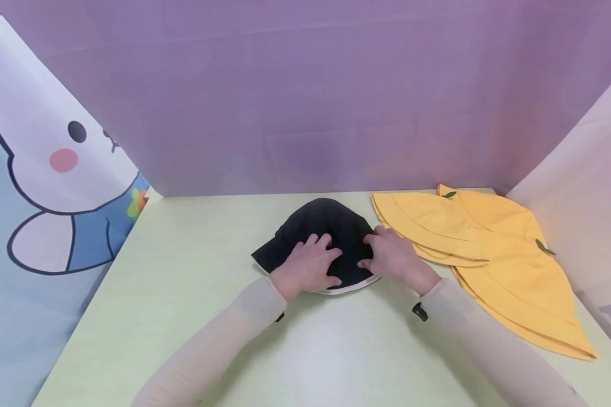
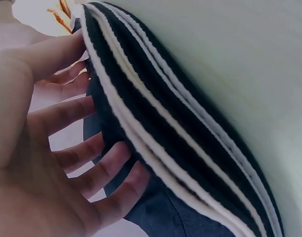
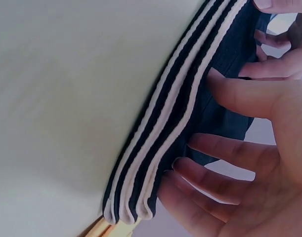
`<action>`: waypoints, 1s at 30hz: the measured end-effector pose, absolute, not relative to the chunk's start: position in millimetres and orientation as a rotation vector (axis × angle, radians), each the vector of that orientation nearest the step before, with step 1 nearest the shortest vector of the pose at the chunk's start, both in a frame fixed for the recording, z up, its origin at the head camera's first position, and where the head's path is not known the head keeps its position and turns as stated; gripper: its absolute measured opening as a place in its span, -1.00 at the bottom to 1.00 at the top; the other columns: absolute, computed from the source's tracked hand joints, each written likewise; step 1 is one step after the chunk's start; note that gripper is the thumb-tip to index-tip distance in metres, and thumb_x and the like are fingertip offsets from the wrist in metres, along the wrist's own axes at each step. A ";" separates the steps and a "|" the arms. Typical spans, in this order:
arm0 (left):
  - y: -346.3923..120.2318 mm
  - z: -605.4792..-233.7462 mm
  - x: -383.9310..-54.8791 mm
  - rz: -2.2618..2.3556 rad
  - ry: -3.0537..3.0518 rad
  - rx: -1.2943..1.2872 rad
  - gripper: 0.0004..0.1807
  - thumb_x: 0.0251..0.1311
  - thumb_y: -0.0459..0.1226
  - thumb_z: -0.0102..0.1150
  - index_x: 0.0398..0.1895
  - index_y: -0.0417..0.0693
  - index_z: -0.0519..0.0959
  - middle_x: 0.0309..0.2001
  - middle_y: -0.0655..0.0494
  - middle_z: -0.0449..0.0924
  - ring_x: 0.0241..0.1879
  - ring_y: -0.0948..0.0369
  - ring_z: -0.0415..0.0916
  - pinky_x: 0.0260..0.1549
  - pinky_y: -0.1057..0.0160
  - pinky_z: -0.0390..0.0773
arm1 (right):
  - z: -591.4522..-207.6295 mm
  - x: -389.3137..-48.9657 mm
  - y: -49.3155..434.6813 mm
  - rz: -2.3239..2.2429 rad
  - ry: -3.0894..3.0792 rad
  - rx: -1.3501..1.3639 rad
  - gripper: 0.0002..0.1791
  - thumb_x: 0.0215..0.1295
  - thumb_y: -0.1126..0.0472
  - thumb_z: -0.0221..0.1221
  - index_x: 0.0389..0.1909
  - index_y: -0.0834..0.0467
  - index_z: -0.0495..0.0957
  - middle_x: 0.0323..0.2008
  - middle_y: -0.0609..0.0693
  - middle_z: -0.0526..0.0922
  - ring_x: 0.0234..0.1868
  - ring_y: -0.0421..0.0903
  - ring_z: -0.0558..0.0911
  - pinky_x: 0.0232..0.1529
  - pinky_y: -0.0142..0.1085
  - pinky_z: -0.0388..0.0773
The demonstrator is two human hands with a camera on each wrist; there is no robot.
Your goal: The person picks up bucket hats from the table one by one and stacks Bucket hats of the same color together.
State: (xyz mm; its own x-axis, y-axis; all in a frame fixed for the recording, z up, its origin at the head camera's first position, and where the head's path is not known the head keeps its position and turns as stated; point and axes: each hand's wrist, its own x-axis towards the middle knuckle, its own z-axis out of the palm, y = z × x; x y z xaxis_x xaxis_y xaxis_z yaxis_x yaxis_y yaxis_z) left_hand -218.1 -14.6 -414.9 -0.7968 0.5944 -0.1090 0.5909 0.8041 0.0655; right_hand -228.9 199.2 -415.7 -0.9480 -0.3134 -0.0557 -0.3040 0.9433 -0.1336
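Observation:
A dark, near-black fabric hat (image 1: 326, 220) lies folded flat in the middle of the table. Layered brims with white edging (image 3: 165, 116) show in the right wrist view, so several hats seem stacked. My left hand (image 1: 308, 265) rests on the left part of the top hat, its fingers spread and slightly bent. At the right side, my right hand (image 1: 394, 254) touches the hat with its fingertips, the thumb near the brim. In the left wrist view, the left fingers (image 2: 118, 158) lie against the dark cloth without wrapping round it.
To the right, yellow hats (image 1: 519, 271) with small green leaf tabs lie flat and overlapping, close to my right forearm. A purple backdrop (image 1: 310, 102) rises at the table's back edge. The pale green table (image 1: 183, 265) extends to the left, beside a rabbit-print cloth (image 1: 46, 169).

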 end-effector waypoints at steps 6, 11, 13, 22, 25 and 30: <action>-15.1 -414.8 -215.8 0.054 2.856 0.887 -0.30 0.24 0.14 0.31 0.41 0.15 0.47 0.29 0.03 0.33 0.17 0.02 0.28 0.05 -0.04 0.49 | -413.1 -231.2 198.0 -0.208 3.008 -0.538 -0.41 0.17 -0.07 0.44 0.08 0.25 0.65 -0.08 0.16 0.56 -0.11 0.14 0.56 -0.14 0.05 0.59; -17.8 -414.6 -214.5 0.062 2.863 0.871 -0.30 0.25 0.14 0.31 0.42 0.15 0.46 0.30 0.03 0.32 0.19 0.01 0.28 0.06 -0.06 0.48 | -413.8 -238.6 206.1 -0.353 3.046 -0.607 -0.60 0.25 0.10 0.39 -0.01 0.29 0.66 -0.17 0.13 0.59 -0.16 0.11 0.62 -0.15 0.02 0.62; -19.6 -415.0 -214.9 0.070 2.864 0.865 -0.30 0.25 0.14 0.30 0.42 0.15 0.46 0.31 0.03 0.31 0.20 0.00 0.28 0.06 -0.07 0.47 | -413.4 -243.5 210.5 -0.436 3.069 -0.625 -0.71 0.27 0.20 0.35 -0.08 0.31 0.67 -0.21 0.13 0.60 -0.19 0.11 0.63 -0.15 0.01 0.61; -33.4 -417.3 -216.9 0.141 2.878 0.781 -0.30 0.26 0.11 0.32 0.43 0.12 0.44 0.33 0.01 0.29 0.23 -0.02 0.26 0.09 -0.10 0.44 | -413.3 -275.8 228.6 -0.524 3.138 -0.495 -0.73 0.39 0.22 0.16 -0.08 0.34 0.64 -0.17 0.21 0.62 -0.15 0.15 0.63 -0.11 0.06 0.57; -38.2 -418.2 -218.7 0.165 2.882 0.750 -0.30 0.25 0.10 0.33 0.42 0.11 0.45 0.33 0.00 0.29 0.23 -0.03 0.26 0.09 -0.10 0.43 | -413.0 -285.7 234.5 -0.475 3.151 -0.433 -0.79 0.42 0.24 0.12 -0.17 0.32 0.62 -0.23 0.21 0.58 -0.25 0.12 0.59 -0.25 0.01 0.56; -46.6 -418.9 -222.0 0.165 2.893 0.711 -0.30 0.24 0.09 0.33 0.42 0.11 0.45 0.34 -0.01 0.29 0.23 -0.04 0.26 0.07 -0.10 0.45 | -413.1 -299.3 239.4 -0.415 3.154 -0.386 -0.84 0.41 0.28 0.09 -0.34 0.29 0.55 -0.34 0.19 0.51 -0.37 0.09 0.49 -0.41 -0.03 0.47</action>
